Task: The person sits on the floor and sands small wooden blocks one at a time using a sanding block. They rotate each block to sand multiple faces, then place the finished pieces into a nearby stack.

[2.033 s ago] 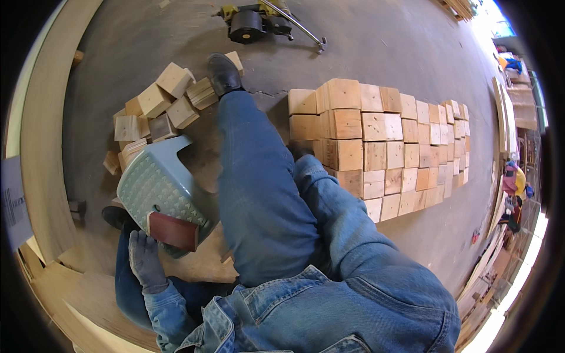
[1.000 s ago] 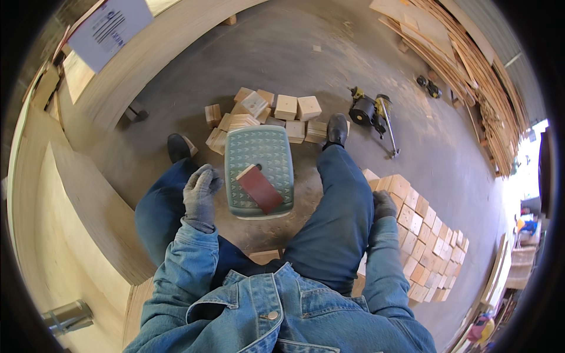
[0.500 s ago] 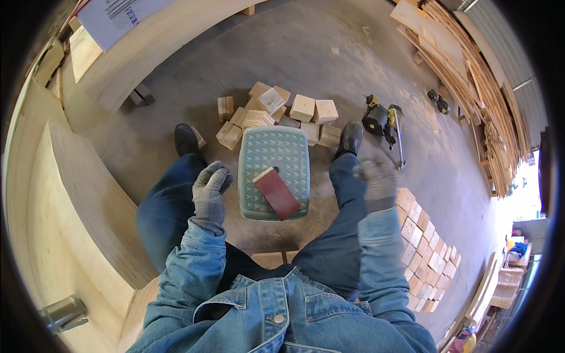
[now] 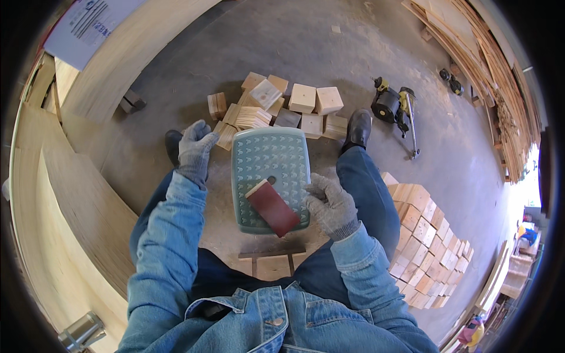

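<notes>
A grey-green plastic step stool with a bumpy top stands between my knees. Across its near part lies a sanding block, apparently wood wrapped in dark red sandpaper. My right hand, in a grey knit glove, is beside the stool's right edge, fingers bent and apart, holding nothing. My left hand, gloved the same way, hovers left of the stool with its thumb apart from its fingers and nothing visible in it. Just beyond the left hand, loose wooden blocks are heaped on the floor past the stool.
Neatly stacked wooden blocks stand by my right leg. A black and yellow power tool rests on the floor beyond my right foot. Plywood panels flank the left side, with a metal cup there. Long boards are piled far right.
My right hand has come from the right, over the knee, to the stool's side. My left hand has moved forward and left toward the loose blocks. The sanding block stays on the stool.
</notes>
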### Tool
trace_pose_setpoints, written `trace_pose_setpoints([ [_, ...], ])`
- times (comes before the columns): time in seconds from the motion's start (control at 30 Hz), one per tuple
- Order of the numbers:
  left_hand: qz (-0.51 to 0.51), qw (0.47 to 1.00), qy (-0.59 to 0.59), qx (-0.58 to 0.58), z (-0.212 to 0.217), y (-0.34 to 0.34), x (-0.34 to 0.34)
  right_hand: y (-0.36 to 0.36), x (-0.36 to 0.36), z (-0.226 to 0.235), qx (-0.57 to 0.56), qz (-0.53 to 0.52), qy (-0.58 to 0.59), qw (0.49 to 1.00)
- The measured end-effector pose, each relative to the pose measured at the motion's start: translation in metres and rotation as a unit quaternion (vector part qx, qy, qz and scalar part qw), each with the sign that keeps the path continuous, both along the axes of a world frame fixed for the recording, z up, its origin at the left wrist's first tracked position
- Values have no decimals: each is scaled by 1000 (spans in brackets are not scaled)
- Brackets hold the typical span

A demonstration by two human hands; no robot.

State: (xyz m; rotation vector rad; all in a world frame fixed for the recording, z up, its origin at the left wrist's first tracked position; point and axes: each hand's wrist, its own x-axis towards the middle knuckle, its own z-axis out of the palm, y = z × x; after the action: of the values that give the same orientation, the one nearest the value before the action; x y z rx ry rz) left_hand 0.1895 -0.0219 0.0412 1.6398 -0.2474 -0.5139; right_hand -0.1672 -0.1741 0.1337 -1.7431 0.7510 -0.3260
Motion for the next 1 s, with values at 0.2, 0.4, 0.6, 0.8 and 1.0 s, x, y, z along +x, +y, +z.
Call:
trace_pose_setpoints([
  [0.2,-254,827,-329,380,-31,-40,64,-12,-7,27,-40,31,37,998],
  [0.4,-317,784,-327,422,-85,-83,80,-24,-17,26,25,-5,2,1000],
  [0.6,-403,722,-356,436,-119,-124,88,-32,-20,29,78,-12,56,995],
  [0.8,-419,697,-415,408,-146,-146,84,-35,-20,23,109,-36,50,992],
  [1.0,-380,731,-409,392,-130,-134,82,-35,-30,21,47,-3,80,996],
])
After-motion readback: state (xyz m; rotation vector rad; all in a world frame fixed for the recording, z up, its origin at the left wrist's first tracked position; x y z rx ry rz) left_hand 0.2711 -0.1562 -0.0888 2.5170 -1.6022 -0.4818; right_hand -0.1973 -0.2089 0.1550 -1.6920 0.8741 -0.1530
